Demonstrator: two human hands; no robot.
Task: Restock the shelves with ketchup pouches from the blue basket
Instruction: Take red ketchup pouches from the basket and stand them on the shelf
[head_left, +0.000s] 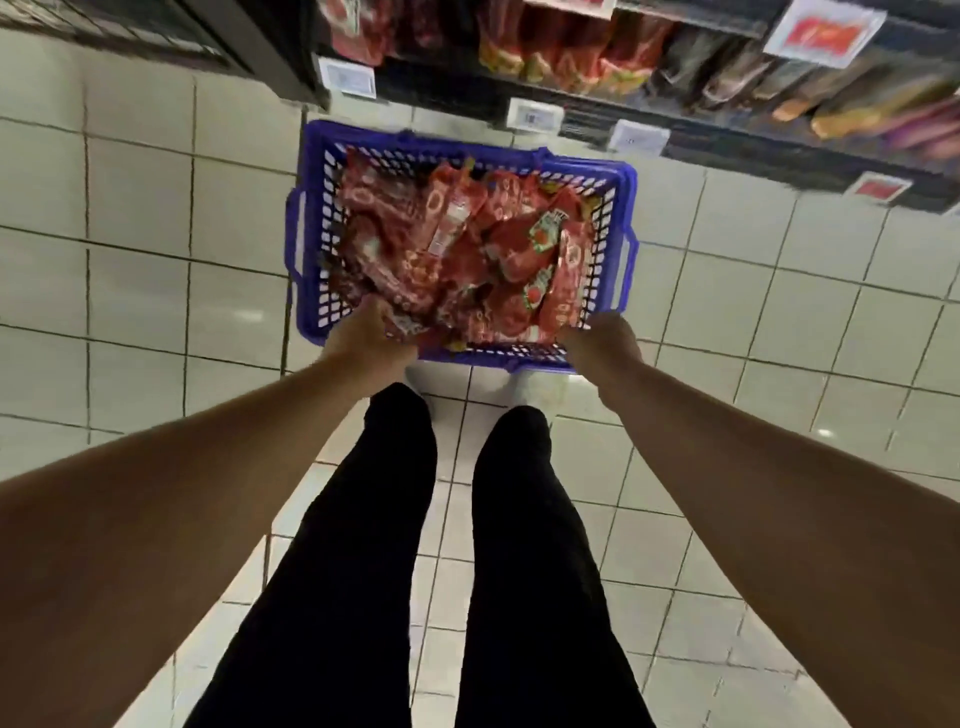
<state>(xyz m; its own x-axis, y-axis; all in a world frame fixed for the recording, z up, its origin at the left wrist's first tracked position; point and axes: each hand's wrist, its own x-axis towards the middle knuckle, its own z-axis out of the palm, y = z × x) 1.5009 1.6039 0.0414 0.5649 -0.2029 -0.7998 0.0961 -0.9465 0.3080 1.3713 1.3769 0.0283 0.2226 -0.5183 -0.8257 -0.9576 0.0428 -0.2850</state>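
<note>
Pick-up step: your left hand (371, 332) pinches 1 red foil ketchup pouch (410, 325) in the blue perforated plastic basket (311, 244); right hand (602, 338) grip cannot be told. Next, lift toward the dark shelves (675, 119).

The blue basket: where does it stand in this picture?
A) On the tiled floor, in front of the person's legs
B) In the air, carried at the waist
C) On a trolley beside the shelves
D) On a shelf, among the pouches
A: the blue basket, full of red ketchup pouches, rests on the tiled floor beyond the person's legs.
</note>
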